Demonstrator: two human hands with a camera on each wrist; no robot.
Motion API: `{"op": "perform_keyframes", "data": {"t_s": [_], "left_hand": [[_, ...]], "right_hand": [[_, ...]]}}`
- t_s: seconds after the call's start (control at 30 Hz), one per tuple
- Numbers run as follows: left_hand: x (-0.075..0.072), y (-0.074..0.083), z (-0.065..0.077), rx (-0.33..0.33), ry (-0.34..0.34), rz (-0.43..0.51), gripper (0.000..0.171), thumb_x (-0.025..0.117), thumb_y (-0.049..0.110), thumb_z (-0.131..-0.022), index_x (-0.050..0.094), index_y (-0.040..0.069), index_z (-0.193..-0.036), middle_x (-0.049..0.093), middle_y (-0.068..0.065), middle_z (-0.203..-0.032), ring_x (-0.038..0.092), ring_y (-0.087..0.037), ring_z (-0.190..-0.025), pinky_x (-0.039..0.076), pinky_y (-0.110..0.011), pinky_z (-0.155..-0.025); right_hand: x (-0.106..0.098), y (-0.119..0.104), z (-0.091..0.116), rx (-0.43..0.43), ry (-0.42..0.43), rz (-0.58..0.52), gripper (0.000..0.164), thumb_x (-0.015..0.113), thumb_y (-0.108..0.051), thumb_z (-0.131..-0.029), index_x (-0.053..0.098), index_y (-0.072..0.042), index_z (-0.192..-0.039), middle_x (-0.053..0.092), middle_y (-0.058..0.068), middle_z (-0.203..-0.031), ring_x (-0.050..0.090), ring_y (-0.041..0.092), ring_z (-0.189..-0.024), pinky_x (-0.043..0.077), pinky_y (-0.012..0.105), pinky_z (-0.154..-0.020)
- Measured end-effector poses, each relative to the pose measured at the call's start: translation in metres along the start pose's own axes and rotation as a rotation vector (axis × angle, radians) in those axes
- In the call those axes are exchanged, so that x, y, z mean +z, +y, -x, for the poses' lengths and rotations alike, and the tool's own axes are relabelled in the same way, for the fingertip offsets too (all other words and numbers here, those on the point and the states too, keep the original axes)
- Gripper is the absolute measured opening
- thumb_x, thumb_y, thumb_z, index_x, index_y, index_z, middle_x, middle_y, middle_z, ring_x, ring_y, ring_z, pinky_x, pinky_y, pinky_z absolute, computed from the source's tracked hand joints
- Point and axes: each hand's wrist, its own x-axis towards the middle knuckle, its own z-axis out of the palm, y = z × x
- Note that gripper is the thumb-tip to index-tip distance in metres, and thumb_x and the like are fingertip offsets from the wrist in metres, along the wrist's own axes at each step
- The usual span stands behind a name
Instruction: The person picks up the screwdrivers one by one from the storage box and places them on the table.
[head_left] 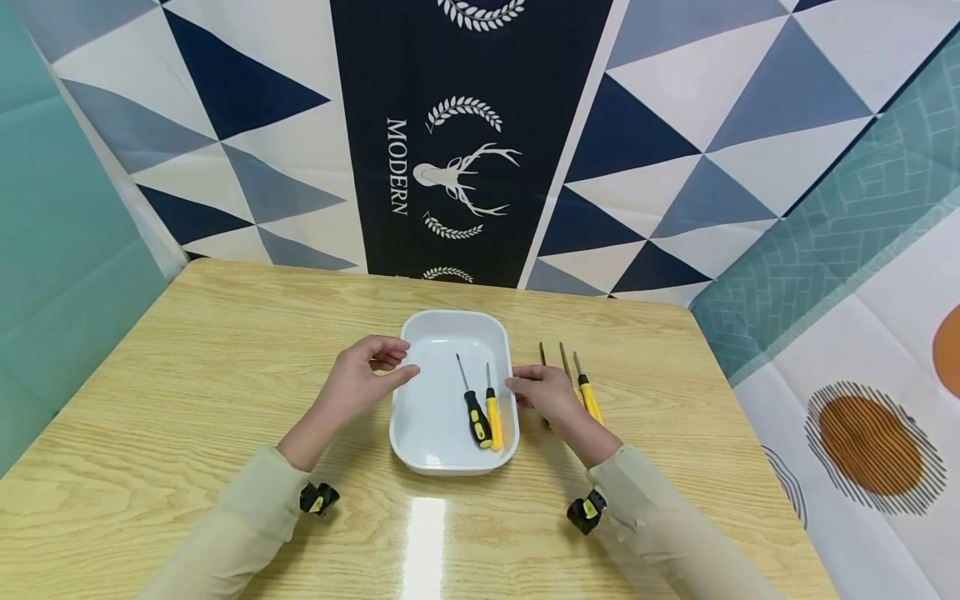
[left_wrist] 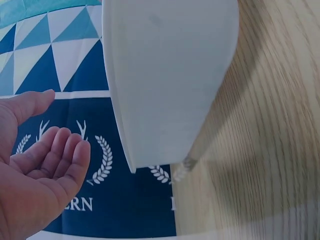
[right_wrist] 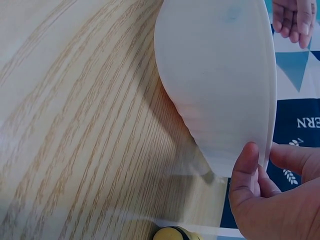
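A white tray (head_left: 429, 417) sits on the table with two screwdrivers inside: a black one (head_left: 477, 419) with yellow marks and a yellow-handled one (head_left: 492, 412). My right hand (head_left: 547, 392) pinches the tray's right rim; in the right wrist view, fingers of that hand (right_wrist: 272, 200) lie on both sides of the edge. At the left rim my left hand (head_left: 367, 375) is held with loosely bent fingers and nothing in them. The left wrist view shows that hand (left_wrist: 45, 165) apart from the tray's outer wall (left_wrist: 165, 85).
Several screwdrivers lie right of the tray, partly hidden by my right hand and wrist; one has a yellow handle (head_left: 589, 400). The wooden table (head_left: 225, 350) ends at a patterned cloth backdrop (head_left: 450, 150). A small black camera (head_left: 587, 512) hangs at my right wrist.
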Motion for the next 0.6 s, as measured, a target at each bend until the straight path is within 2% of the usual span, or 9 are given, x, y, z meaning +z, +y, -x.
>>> {"op": "perform_keyframes", "data": {"t_s": [0.1,0.27,0.33,0.6], "left_hand": [[0.004,0.003,-0.001,-0.023,-0.010,-0.009,0.036,0.074,0.023,-0.081,0.064,0.005,-0.110,0.064,-0.009,-0.102,0.060,-0.019,-0.091,0.054,-0.030,-0.081],[0.008,0.007,-0.002,-0.064,-0.029,-0.017,0.035,0.073,0.024,-0.081,0.064,0.005,-0.109,0.065,-0.013,-0.103,0.060,-0.020,-0.090,0.054,-0.030,-0.081],[0.009,0.009,-0.002,-0.084,-0.040,-0.008,0.035,0.073,0.024,-0.081,0.064,0.004,-0.109,0.065,-0.015,-0.103,0.060,-0.020,-0.090,0.054,-0.030,-0.081],[0.015,0.014,-0.001,-0.196,-0.114,0.080,0.036,0.074,0.028,-0.080,0.065,0.009,-0.108,0.066,-0.006,-0.102,0.059,-0.018,-0.092,0.053,-0.025,-0.077]], "right_hand": [[0.000,0.000,0.000,0.000,-0.004,-0.008,0.033,0.061,-0.016,-0.091,0.059,-0.003,-0.121,0.060,0.016,-0.120,0.063,0.018,-0.091,0.057,0.033,-0.082],[-0.001,-0.001,0.001,-0.003,-0.003,-0.007,0.033,0.061,-0.016,-0.091,0.060,-0.003,-0.121,0.061,0.015,-0.119,0.063,0.018,-0.090,0.057,0.031,-0.080],[-0.002,-0.001,0.001,-0.008,-0.004,-0.004,0.033,0.061,-0.016,-0.091,0.060,-0.003,-0.121,0.061,0.016,-0.118,0.063,0.018,-0.089,0.057,0.031,-0.079],[-0.001,0.000,0.001,-0.001,-0.002,-0.008,0.033,0.062,-0.016,-0.090,0.060,-0.004,-0.121,0.061,0.015,-0.119,0.063,0.018,-0.089,0.057,0.030,-0.079]]}}
